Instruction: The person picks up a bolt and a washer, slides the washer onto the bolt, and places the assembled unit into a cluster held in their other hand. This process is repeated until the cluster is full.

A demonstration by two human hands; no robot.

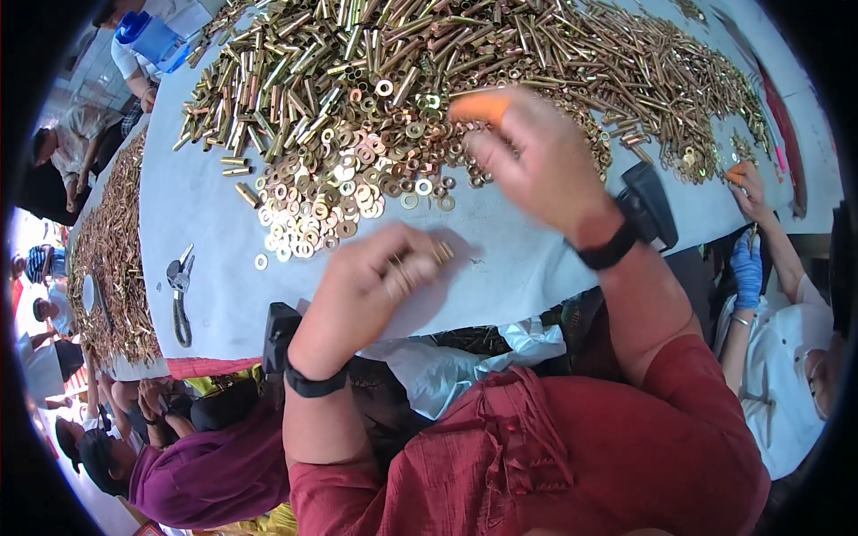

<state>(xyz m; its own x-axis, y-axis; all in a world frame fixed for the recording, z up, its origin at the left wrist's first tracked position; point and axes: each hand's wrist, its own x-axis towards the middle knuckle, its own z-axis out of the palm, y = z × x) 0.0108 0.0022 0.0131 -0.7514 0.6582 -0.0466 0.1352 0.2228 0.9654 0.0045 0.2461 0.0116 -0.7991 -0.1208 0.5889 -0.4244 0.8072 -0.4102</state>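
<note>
My left hand [371, 279] is closed over the near part of the white table [500, 259], its fingers curled round a gold-coloured metal fastener [443, 253] whose end pokes out past the fingertips. Further right, my right hand [541, 174] reaches over the near edge of the pile, blurred by motion. An orange finger cover [480, 109] sits on one of its fingers; whether it grips anything does not show. Beneath and beside it lie metal nuts [424, 167]. Flat washers [304, 201] spread between the two hands and leftward, with metal sleeves [295, 89] heaped behind.
Keys on a dark strap [179, 295] lie at the table's left. A blue plastic jug [147, 37] stands at the far left corner. At right, a co-worker's blue-gloved hand [747, 268] and bare hand [749, 189] work at the edge. Other people sit along the left table.
</note>
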